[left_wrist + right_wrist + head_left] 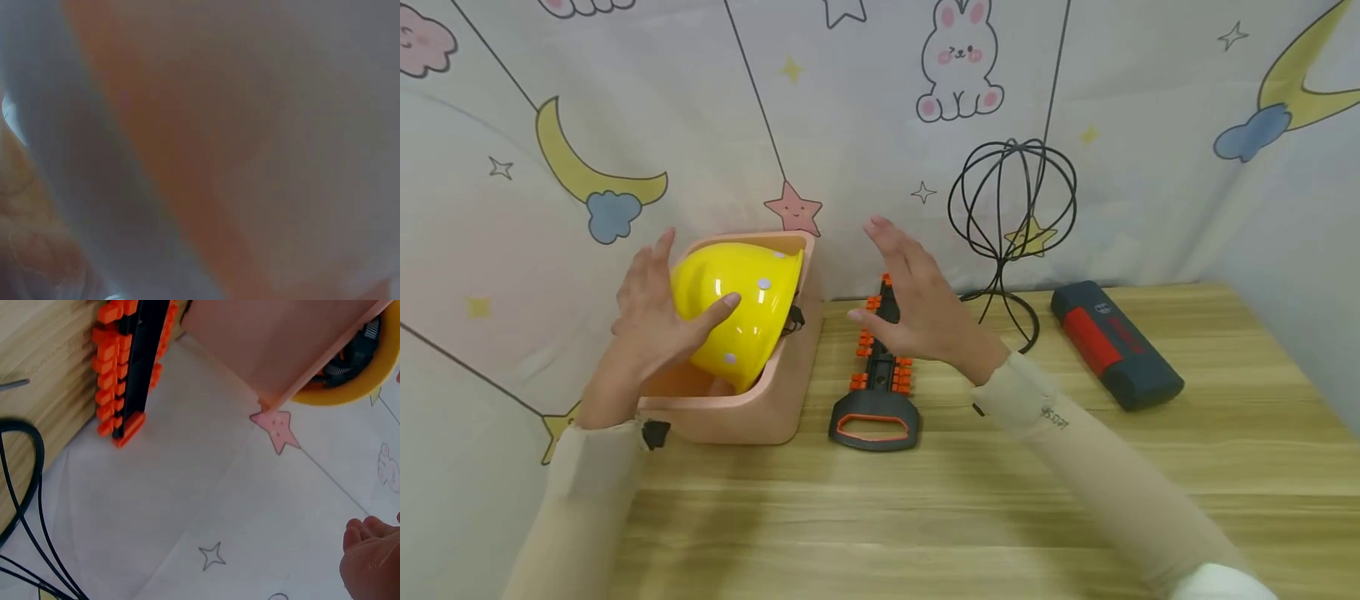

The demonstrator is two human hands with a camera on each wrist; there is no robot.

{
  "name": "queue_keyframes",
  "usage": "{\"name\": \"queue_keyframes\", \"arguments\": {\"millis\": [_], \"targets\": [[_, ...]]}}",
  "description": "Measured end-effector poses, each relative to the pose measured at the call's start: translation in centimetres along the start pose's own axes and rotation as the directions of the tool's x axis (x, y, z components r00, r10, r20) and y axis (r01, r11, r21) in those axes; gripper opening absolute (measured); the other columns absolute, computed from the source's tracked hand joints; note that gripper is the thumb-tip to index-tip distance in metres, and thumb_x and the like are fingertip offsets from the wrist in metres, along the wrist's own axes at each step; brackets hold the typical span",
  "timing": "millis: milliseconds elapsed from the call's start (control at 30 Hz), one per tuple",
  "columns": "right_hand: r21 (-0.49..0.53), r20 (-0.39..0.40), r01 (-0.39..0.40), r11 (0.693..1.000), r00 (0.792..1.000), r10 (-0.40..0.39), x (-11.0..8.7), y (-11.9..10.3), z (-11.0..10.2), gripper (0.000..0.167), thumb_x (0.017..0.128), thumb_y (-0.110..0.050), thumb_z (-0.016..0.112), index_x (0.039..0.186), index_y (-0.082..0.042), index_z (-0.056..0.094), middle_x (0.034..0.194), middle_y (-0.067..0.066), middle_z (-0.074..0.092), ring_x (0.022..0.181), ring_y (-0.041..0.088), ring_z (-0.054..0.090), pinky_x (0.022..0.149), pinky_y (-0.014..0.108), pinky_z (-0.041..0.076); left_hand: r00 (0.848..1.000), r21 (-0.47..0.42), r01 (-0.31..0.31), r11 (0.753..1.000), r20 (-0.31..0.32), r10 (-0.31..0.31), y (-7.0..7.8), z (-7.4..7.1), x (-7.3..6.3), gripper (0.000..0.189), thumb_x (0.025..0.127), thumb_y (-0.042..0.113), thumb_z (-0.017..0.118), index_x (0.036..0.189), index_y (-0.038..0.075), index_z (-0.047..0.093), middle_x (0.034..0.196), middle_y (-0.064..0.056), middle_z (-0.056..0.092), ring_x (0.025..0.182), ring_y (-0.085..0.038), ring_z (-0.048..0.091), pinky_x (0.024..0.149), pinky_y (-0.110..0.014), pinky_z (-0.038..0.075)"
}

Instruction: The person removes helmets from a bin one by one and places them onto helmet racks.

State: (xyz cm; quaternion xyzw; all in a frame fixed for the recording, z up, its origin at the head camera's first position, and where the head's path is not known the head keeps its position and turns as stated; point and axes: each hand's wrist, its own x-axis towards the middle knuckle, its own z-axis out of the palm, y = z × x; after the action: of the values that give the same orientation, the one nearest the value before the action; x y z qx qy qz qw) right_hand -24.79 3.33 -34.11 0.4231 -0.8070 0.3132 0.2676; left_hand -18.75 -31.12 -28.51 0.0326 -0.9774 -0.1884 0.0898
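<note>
A yellow hard hat (737,308) with pale round dots sits tilted in a pink bin (760,421). My left hand (658,325) is at the hat's left side, fingers spread upward and the thumb extended across the front of the hat; whether it touches the hat I cannot tell. My right hand (921,304) is raised in the air to the right of the bin, fingers extended, holding nothing. Behind and below it lies a black rack with orange clips (880,375), partly hidden by the hand. The left wrist view is too blurred to make out the hat.
A black wire stand with a globe-shaped top (1000,250) stands at the back, right of the rack. Farther right lies a dark blue and red case (1116,346). All rest on a wooden table (865,517), with a patterned cloth (865,108) hanging behind.
</note>
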Motion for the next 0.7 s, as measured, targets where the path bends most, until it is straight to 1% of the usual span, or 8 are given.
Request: {"name": "queue_keyframes", "arguments": {"millis": [100, 200, 267, 400, 500, 567, 700], "targets": [[0.019, 0.029, -0.005, 1.0, 1.0, 0.004, 0.2, -0.3, 1.4, 0.099, 0.094, -0.045, 0.075, 0.168, -0.002, 0.025, 0.177, 0.02, 0.028, 0.163, 0.038, 0.033, 0.132, 0.059, 0.03, 1.0, -0.047, 0.002, 0.999, 0.004, -0.002, -0.4, 0.0, 0.2, 0.112, 0.099, 0.061, 0.063, 0.172, 0.029, -0.015, 0.18, -0.024, -0.012, 0.161, -0.063, 0.001, 0.107, -0.097, 0.016], [0.03, 0.061, -0.007, 1.0, 0.998, 0.005, 0.6, -0.8, 2.6, 0.098, 0.095, -0.046, 0.074, 0.168, -0.002, 0.026, 0.176, 0.021, 0.03, 0.162, 0.039, 0.035, 0.132, 0.058, 0.031, 1.0, -0.097, 0.013, 0.995, 0.006, -0.012, -0.9, 0.1, 0.4, 0.11, 0.1, 0.061, 0.061, 0.173, 0.028, -0.015, 0.181, -0.023, -0.008, 0.162, -0.061, 0.005, 0.117, -0.089, 0.019], [0.036, 0.096, -0.016, 0.999, 0.995, 0.013, 0.9, -1.2, 3.2, 0.098, 0.096, -0.047, 0.073, 0.169, -0.004, 0.024, 0.176, 0.02, 0.03, 0.162, 0.038, 0.035, 0.133, 0.056, 0.03, 0.999, -0.139, 0.031, 0.99, 0.02, -0.028, -1.3, 0.1, 0.5, 0.109, 0.102, 0.06, 0.06, 0.173, 0.026, -0.015, 0.181, -0.023, -0.008, 0.162, -0.06, 0.008, 0.119, -0.086, 0.019], [0.068, 0.169, -0.032, 0.997, 0.985, 0.02, 1.7, -1.8, 4.2, 0.094, 0.099, -0.048, 0.07, 0.17, -0.007, 0.023, 0.177, 0.016, 0.031, 0.162, 0.035, 0.035, 0.134, 0.052, 0.029, 0.993, -0.207, 0.092, 0.974, 0.094, -0.074, -2.2, -0.1, 1.0, 0.108, 0.103, 0.064, 0.054, 0.171, 0.026, -0.02, 0.18, -0.025, -0.011, 0.162, -0.061, 0.011, 0.12, -0.084, 0.02], [0.101, 0.203, -0.044, 0.994, 0.979, 0.023, 2.4, -2.3, 4.8, 0.089, 0.101, -0.048, 0.069, 0.17, -0.011, 0.027, 0.176, 0.013, 0.033, 0.161, 0.033, 0.037, 0.134, 0.051, 0.03, 0.982, -0.217, 0.14, 0.966, 0.159, -0.106, -2.6, -0.2, 1.3, 0.109, 0.102, 0.071, 0.05, 0.169, 0.03, -0.025, 0.18, -0.025, -0.012, 0.161, -0.062, 0.012, 0.12, -0.085, 0.019], [0.115, 0.224, -0.058, 0.992, 0.974, 0.031, 2.8, -2.5, 5.2, 0.089, 0.1, -0.049, 0.07, 0.171, -0.013, 0.027, 0.176, 0.012, 0.034, 0.161, 0.033, 0.037, 0.134, 0.052, 0.03, 0.974, -0.225, 0.161, 0.961, 0.193, -0.118, -2.8, -0.2, 1.5, 0.111, 0.1, 0.074, 0.05, 0.168, 0.032, -0.027, 0.18, -0.024, -0.012, 0.162, -0.061, 0.011, 0.121, -0.085, 0.018], [0.103, 0.289, -0.107, 0.989, 0.955, 0.073, 3.4, -2.9, 5.8, 0.096, 0.1, -0.054, 0.067, 0.174, -0.018, 0.018, 0.177, 0.012, 0.032, 0.161, 0.033, 0.038, 0.133, 0.054, 0.031, 0.957, -0.278, 0.194, 0.941, 0.265, -0.119, -3.2, 0.0, 1.7, 0.113, 0.098, 0.078, 0.05, 0.165, 0.04, -0.032, 0.181, -0.022, -0.013, 0.161, -0.057, 0.016, 0.123, -0.081, 0.021]]}}
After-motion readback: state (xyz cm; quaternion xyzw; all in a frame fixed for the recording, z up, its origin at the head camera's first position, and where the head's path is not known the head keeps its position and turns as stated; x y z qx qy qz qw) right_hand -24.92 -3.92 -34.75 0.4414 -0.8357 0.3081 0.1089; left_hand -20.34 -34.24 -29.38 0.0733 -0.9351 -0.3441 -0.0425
